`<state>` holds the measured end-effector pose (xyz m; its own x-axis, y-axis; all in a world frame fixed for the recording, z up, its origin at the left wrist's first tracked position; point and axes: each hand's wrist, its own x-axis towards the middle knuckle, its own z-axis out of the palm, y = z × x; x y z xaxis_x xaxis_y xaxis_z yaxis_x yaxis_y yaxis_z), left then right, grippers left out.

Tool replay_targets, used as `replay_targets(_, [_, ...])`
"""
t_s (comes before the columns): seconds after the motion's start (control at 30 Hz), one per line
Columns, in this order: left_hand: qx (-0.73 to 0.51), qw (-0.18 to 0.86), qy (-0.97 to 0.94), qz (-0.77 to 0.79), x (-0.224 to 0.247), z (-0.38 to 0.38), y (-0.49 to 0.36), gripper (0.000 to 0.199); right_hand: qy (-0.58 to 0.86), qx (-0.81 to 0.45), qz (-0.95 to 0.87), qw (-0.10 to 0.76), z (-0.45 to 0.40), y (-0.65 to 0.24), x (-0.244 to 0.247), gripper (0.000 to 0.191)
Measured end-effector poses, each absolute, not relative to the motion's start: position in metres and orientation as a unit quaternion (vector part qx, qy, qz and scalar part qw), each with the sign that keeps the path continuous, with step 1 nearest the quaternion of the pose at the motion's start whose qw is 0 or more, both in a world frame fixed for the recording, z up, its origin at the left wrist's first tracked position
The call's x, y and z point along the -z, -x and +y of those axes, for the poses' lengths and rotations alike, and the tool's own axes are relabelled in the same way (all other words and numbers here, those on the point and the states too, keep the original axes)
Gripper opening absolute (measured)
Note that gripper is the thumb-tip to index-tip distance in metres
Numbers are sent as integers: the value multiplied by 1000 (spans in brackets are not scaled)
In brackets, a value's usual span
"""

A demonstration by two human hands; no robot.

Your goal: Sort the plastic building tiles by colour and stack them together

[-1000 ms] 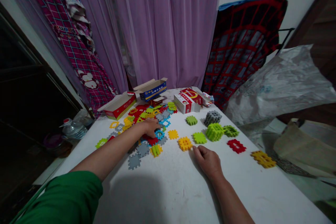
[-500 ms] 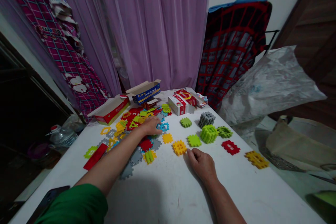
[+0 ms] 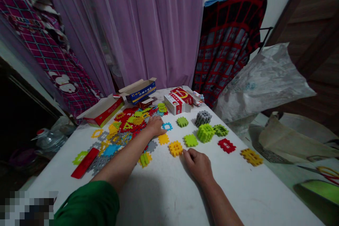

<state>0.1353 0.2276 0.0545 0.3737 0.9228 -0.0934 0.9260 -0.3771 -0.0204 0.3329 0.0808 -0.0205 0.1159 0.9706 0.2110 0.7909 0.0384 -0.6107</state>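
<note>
My left hand (image 3: 155, 126) lies over the right side of a heap of mixed plastic interlocking tiles (image 3: 132, 116). Its thumb is spread from the other fingers, whose tips are partly hidden. A blue open-centred tile (image 3: 167, 126) lies just right of this hand, and a yellow tile (image 3: 163, 139) is just below the thumb. On the tabletop, my right hand (image 3: 198, 164) rests with fingers curled in, nothing visible in them. Its knuckles are close beside a yellow window tile (image 3: 175, 148). Beyond it lie a flat green tile (image 3: 190, 140) and a green stack of tiles (image 3: 206, 133).
The white table (image 3: 159, 197) also bears a grey tile stack (image 3: 203, 118), a red window tile (image 3: 227, 146) and a dark yellow tile (image 3: 251, 157). Opened boxes, blue (image 3: 141, 92), red (image 3: 106, 111) and red-white (image 3: 176, 103), stand at the back. A red strip (image 3: 84, 163) lies left.
The view has shifted a little, so the scene sits further left. The blue open-centred tile, under my left fingers before, now lies apart from them. My right hand has stayed beside the yellow window tile.
</note>
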Motion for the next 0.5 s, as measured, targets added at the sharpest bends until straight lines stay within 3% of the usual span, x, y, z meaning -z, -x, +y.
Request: replay_targets(0.5, [-8, 27, -766, 642, -52, 211, -102, 25, 684, -177, -650, 279, 81, -334, 11, 48])
